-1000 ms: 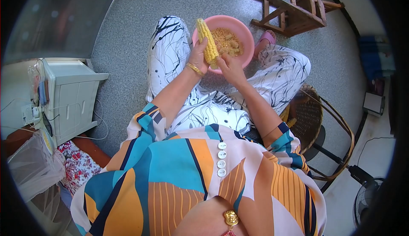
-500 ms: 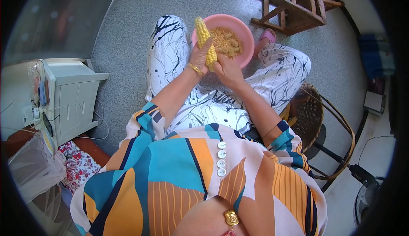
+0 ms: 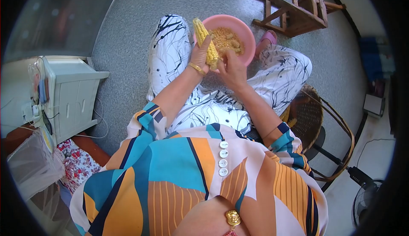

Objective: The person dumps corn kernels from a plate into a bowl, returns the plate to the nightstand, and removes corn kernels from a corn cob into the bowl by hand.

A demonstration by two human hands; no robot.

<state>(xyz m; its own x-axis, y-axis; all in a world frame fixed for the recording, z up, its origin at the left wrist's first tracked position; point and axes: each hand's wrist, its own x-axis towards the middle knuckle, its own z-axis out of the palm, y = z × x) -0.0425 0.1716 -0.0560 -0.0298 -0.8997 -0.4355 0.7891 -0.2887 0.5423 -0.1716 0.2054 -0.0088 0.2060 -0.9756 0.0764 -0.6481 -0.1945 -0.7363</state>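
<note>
An ear of corn (image 3: 204, 40), tilted with its tip away from me, is held in my left hand (image 3: 199, 58), fingers wrapped round it. Rows of yellow kernels still cover most of its visible side; the lower end looks bare and pale. My right hand (image 3: 233, 72) is close beside that lower end, over the near rim of a pink basin (image 3: 246, 31). Its fingers are bent with thumb and forefinger apart, and nothing shows between them. Loose corn kernels (image 3: 221, 35) and pale cob pieces (image 3: 234, 44) lie in the basin, which stands on the floor between my legs.
A wooden stool (image 3: 294, 10) lies on its side beyond the basin on the right. A woven basket (image 3: 307, 114) with corn in it sits by my right thigh, near a fan (image 3: 367, 200). On the left is a pale cabinet (image 3: 70, 95) with cables.
My right hand has come off the ear and shifted slightly right, its fingers opening beside it. The cob pieces in the basin look more covered by kernels. My left hand keeps its hold.
</note>
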